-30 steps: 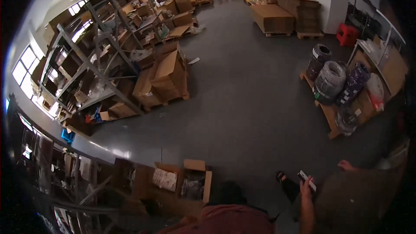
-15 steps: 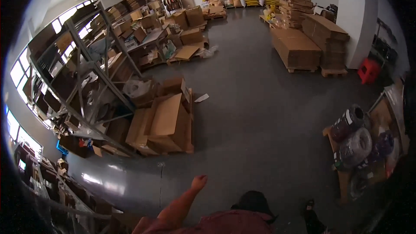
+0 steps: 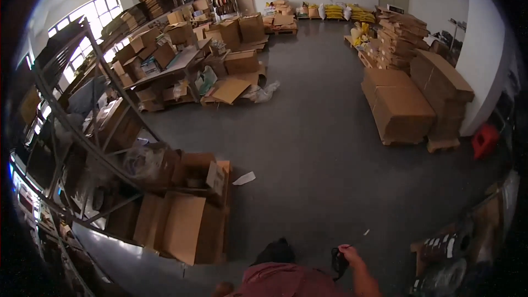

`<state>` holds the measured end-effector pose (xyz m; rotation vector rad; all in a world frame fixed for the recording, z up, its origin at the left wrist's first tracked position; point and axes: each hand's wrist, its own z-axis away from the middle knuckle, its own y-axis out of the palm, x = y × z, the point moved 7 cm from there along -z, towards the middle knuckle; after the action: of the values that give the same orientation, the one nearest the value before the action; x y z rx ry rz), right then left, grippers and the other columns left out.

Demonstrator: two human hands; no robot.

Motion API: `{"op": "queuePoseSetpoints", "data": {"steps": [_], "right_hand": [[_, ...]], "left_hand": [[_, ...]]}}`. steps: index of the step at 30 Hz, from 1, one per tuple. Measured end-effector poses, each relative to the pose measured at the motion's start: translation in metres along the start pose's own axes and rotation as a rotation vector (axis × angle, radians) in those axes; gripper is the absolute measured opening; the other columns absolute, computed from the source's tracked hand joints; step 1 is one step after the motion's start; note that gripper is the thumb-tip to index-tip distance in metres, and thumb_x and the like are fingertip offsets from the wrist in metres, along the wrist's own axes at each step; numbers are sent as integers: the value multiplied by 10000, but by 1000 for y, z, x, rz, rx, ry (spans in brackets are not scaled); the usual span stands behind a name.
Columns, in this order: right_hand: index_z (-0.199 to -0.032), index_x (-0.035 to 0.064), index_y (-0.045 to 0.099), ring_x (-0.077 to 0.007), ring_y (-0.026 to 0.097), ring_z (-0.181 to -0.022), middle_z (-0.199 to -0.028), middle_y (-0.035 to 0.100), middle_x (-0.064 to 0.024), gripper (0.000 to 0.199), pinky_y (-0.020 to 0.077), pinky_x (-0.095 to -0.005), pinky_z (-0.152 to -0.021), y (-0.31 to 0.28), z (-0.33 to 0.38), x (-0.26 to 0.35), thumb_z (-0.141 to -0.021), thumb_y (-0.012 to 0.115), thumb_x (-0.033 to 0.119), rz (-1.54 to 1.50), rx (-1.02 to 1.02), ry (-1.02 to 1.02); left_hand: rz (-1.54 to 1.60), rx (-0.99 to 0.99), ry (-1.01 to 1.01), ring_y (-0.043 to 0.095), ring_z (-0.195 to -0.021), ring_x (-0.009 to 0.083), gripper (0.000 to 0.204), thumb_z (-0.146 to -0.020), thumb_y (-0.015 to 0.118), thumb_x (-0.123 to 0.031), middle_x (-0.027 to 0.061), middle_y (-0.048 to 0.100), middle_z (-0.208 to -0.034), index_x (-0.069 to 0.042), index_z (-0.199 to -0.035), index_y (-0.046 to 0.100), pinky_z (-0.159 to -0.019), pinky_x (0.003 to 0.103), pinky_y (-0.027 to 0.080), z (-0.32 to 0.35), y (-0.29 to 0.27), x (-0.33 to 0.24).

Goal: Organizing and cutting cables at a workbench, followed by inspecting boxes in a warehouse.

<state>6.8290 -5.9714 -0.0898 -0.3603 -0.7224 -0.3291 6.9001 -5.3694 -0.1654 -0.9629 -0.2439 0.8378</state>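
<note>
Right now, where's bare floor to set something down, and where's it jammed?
Widest free patch: the grey floor between the open boxes by the rack and the flat cardboard stacks; only a paper scrap lies there. Crowded: the rack side and the spools lower right. The right hand holds a small dark object.

I'm seeing brown boxes (image 3: 399, 107), a grey floor (image 3: 313, 148), yellow sacks (image 3: 334, 11), a red bin (image 3: 484, 140), my maroon shirt (image 3: 286, 281).

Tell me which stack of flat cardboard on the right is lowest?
The broad brown stack on the pallet nearest the open floor. The stack beside the white wall rises higher, and the pile behind them is taller still.
</note>
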Motion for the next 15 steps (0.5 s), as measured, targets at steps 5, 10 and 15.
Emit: {"op": "queuePoseSetpoints", "data": {"steps": [5,10,15], "right_hand": [[-1019,74,627,-141,568,-661,-797,638,-51,257,447,-298,-606,-8,-204,180,-931,481,267,-113,-51,-153],[-1035,50,601,-182,584,-701,-818,617,-99,272,492,-357,-629,-64,-326,220,-925,479,267,300,-399,-113],[-962,31,635,-281,599,-820,-961,631,-124,316,459,-417,-724,-115,-435,291,-927,416,256,153,-312,71]], "left_hand": [[133,-108,-14,640,-763,342,284,-831,525,-341,135,653,-820,-107,-899,671,-644,491,493,-182,-102,76],[301,-231,-43,655,-776,335,302,-805,578,-362,143,663,-789,-107,-925,686,-664,460,511,-406,-299,141],[1426,-470,-247,578,-682,158,332,-877,538,-299,57,615,-726,16,-883,642,-610,342,473,-710,-670,146]]}}
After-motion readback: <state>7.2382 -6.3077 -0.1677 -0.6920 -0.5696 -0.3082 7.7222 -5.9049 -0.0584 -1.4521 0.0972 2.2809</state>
